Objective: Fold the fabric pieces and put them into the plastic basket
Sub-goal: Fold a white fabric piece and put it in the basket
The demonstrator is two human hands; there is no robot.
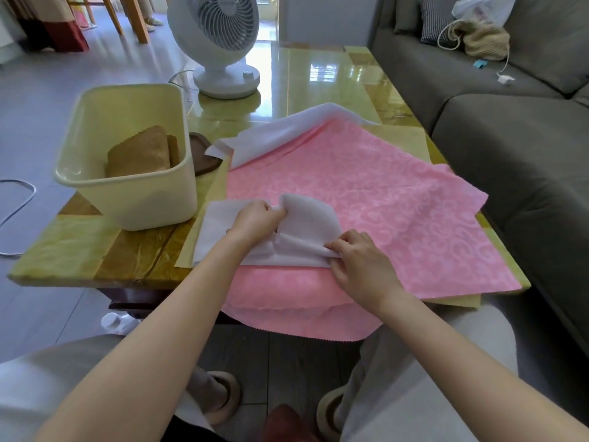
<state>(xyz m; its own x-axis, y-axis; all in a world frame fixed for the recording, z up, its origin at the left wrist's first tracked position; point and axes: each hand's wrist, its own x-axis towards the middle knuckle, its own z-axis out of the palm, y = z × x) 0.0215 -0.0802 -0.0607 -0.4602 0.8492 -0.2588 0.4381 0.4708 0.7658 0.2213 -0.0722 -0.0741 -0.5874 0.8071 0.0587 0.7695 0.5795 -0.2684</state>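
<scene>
Head view has the left hand (255, 220) and right hand (361, 261) both pinching the half-folded white fabric (304, 226) atop the pink fabric (398, 202), with the plastic basket (134, 202) at ten o'clock, nearer the left hand.

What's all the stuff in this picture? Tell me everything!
plastic basket: one, cream, left on table
folded fabric: one, brown, inside the basket
pink fabric: one, patterned pink, spread across table
white fabric: two patches, white, one in the hands, one at far edge
yellow fabric: one, yellow, under the pink
fan: one, white, table's far end
table: one, glossy yellow-green, centre
sofa: one, grey, right
left hand: one, pinches white fabric
right hand: one, pinches white fabric
</scene>
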